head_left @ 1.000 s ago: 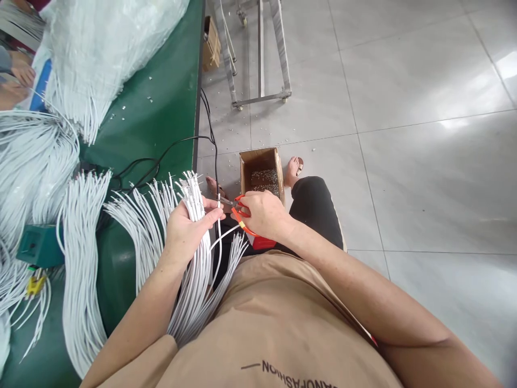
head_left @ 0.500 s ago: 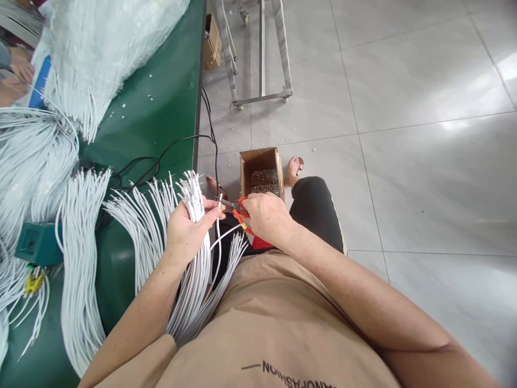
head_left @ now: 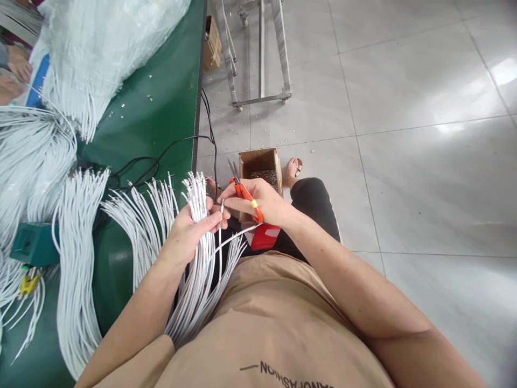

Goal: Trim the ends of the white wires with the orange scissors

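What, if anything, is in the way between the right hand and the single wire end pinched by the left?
Nothing visible. The right hand has its fingertips at the wire end, which the left hand holds up. The scissors in the right hand angle away, and the wire bundle lies on the other side.
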Tool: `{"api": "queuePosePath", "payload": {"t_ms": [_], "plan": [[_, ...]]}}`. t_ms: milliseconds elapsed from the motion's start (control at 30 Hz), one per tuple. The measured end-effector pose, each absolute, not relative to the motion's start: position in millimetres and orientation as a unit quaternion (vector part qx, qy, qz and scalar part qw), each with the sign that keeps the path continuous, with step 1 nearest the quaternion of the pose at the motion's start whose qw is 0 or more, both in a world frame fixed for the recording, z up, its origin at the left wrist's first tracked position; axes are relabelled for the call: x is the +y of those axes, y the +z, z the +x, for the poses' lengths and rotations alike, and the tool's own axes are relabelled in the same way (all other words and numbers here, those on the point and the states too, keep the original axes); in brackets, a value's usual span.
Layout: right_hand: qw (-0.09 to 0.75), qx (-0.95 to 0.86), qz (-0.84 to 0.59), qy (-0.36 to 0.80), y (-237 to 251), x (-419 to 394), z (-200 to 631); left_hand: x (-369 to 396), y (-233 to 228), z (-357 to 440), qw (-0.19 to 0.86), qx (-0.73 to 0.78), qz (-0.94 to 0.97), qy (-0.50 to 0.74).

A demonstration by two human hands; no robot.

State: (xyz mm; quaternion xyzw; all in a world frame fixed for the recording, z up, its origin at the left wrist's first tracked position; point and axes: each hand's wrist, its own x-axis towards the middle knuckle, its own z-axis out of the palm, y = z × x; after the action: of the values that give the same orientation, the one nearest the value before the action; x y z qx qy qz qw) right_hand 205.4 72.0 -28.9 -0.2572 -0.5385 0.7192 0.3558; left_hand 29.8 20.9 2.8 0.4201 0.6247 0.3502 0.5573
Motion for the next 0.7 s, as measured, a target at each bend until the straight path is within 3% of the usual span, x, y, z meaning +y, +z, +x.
{"api": "queuePosePath", "payload": {"t_ms": [200, 467, 700], "plan": [[0.362, -0.523, -0.284, 0.717, -34, 67, 204, 21, 1, 28, 0.573, 0.618, 0.408, 0.349], [0.412, -0.540, -0.372, 0.633, -32, 47, 191, 22, -7, 29, 0.459, 0.698, 0.396, 0.381], [0.404, -0.425, -0.400, 0.704, -39, 53, 185, 23, -5, 27, 0.476, 0.699, 0.394, 0.359]]}}
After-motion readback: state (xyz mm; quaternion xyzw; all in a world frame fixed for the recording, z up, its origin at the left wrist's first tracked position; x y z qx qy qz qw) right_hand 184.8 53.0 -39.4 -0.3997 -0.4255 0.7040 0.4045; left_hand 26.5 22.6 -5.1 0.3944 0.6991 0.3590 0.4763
